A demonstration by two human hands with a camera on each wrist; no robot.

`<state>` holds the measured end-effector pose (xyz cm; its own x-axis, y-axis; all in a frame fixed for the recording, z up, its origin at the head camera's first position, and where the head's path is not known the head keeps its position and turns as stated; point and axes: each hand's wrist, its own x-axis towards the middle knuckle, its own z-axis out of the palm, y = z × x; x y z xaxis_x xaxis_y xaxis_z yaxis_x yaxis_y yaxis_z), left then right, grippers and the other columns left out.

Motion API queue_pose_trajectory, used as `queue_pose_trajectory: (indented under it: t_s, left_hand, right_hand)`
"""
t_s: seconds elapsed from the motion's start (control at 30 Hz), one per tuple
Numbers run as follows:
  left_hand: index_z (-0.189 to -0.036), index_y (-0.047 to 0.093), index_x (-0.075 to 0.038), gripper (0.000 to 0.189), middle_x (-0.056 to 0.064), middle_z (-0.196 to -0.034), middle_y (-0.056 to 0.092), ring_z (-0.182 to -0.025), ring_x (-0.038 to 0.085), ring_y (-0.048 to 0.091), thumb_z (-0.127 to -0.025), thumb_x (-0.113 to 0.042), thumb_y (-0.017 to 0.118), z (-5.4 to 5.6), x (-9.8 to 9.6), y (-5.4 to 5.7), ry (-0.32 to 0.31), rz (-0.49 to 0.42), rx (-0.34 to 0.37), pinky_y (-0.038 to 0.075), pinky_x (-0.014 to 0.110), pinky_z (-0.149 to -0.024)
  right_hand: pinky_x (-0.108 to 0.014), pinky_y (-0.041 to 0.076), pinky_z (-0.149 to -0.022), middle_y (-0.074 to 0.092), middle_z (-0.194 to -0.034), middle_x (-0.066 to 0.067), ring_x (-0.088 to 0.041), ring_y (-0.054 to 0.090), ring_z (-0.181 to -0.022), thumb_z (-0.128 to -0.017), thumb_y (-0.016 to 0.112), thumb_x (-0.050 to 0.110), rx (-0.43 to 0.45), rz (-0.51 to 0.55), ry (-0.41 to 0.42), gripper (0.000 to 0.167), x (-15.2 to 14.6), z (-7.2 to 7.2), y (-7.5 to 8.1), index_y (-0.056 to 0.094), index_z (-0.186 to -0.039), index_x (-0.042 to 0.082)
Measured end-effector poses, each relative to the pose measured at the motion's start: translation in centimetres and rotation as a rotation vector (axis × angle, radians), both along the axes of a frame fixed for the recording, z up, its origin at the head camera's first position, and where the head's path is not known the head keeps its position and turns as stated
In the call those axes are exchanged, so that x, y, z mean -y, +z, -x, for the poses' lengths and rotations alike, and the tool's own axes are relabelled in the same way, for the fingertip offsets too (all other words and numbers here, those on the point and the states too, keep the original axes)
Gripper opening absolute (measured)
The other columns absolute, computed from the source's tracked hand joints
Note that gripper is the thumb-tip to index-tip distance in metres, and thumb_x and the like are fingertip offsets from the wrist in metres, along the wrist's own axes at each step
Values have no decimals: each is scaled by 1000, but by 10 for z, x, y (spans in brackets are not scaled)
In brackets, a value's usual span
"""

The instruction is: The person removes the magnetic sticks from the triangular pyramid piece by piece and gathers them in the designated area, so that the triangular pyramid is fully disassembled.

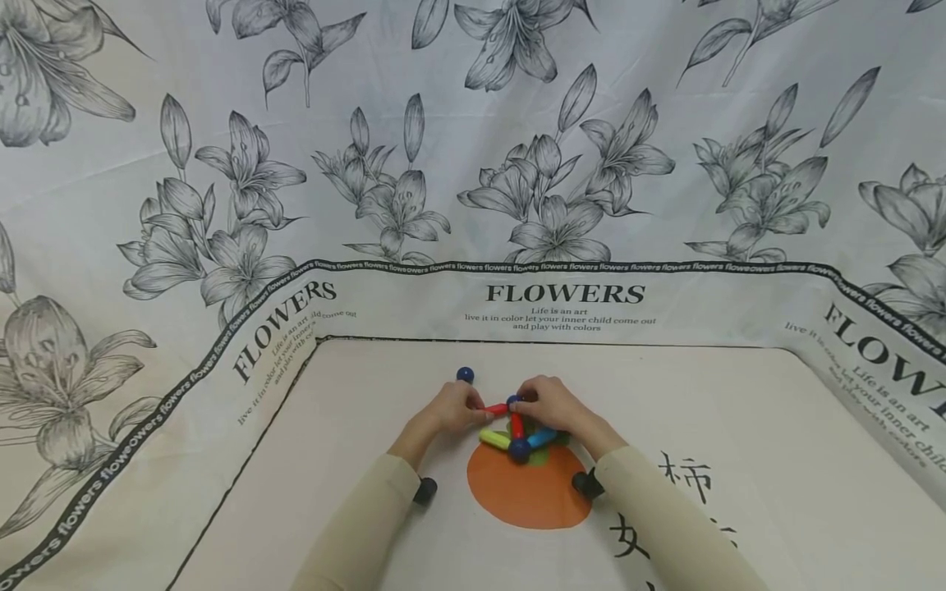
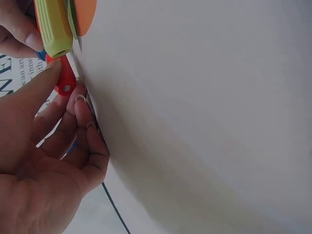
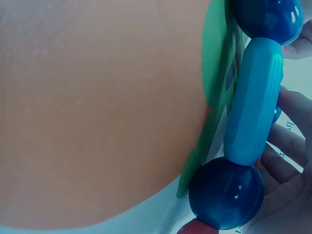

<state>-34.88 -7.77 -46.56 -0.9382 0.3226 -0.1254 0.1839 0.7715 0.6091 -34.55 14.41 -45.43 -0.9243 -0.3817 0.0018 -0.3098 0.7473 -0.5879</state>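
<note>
My left hand (image 1: 452,408) pinches a red rod (image 1: 495,409) between thumb and fingers; in the left wrist view the thumb lies on this red rod (image 2: 66,80). The rod's other end meets a dark blue ball (image 1: 514,400), which my right hand (image 1: 553,404) pinches. From that ball another red rod (image 1: 517,425) runs to a nearer blue ball (image 1: 520,449), where a yellow-green rod (image 1: 493,439) and a light blue rod (image 1: 543,437) also join. In the right wrist view the light blue rod (image 3: 254,100) links two blue balls, with my right hand (image 3: 287,161) behind.
A loose blue ball (image 1: 465,374) lies beyond my left hand. The built piece stands over a printed orange fruit (image 1: 528,497) with green leaves on the white table cover (image 1: 332,460). Black wrist cameras sit at both sleeves. A flower-printed cloth (image 1: 399,197) rises behind.
</note>
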Motion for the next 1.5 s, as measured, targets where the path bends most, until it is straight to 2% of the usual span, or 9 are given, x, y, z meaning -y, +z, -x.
queue_pose_trajectory:
  t_s: [0.2, 0.5, 0.63, 0.8, 1.07, 1.37, 1.5]
  left_hand:
    - [-92, 72, -9, 20, 3, -85, 63, -83, 20, 56, -92, -28, 79, -1, -1, 0, 22, 17, -7, 48, 32, -74]
    - [-95, 73, -11, 21, 3, -89, 63, -87, 20, 57, -90, -30, 80, -4, 5, -1, 56, 3, 3, 51, 33, -79]
    - [-96, 72, -11, 20, 3, -90, 62, -88, 21, 56, -90, -29, 81, -6, 18, 1, 87, -18, -4, 51, 32, -78]
    - [-99, 70, -9, 21, 5, -91, 61, -87, 21, 55, -91, -26, 80, -8, 45, 6, 144, -39, -23, 49, 31, -75]
    - [-100, 70, -6, 18, 5, -90, 62, -85, 21, 55, -94, -22, 76, -3, 86, 5, 194, -58, -88, 47, 31, -74]
    - [-102, 68, -6, 21, 8, -94, 62, -90, 24, 55, -95, -25, 75, 8, 102, 5, 275, -48, -76, 50, 35, -80]
    - [-101, 68, -4, 22, 8, -93, 62, -88, 24, 55, -94, -24, 76, 10, 107, 1, 275, -15, -86, 49, 36, -79]
  right_hand:
    - [-46, 53, -94, 72, -101, -5, -21, 60, -89, -97, 72, 26, 16, 11, 5, 23, 1, 1, -1, 75, -109, 7]
    - [-44, 53, -91, 71, -100, -5, -21, 59, -89, -96, 72, 25, 20, 6, 3, 24, 2, -3, -2, 75, -109, 5]
    - [-45, 53, -92, 71, -103, -7, -22, 59, -91, -97, 72, 25, 21, 0, 2, 26, 3, -3, -1, 74, -111, 4]
    - [-46, 52, -94, 72, -105, -7, -22, 60, -93, -97, 72, 26, 15, -8, -15, 27, 2, -3, -1, 74, -112, 4]
    - [-48, 51, -96, 71, -108, -9, -24, 59, -94, -97, 71, 25, 22, 11, -7, 28, 2, -6, 1, 73, -114, 3]
    - [-45, 52, -95, 71, -107, -7, -23, 59, -94, -98, 71, 26, 27, 17, -25, 28, 2, -7, 4, 73, -115, 4]
    - [-45, 52, -94, 71, -106, -7, -23, 59, -94, -97, 71, 26, 26, 22, -19, 28, 2, -8, 3, 74, -114, 4]
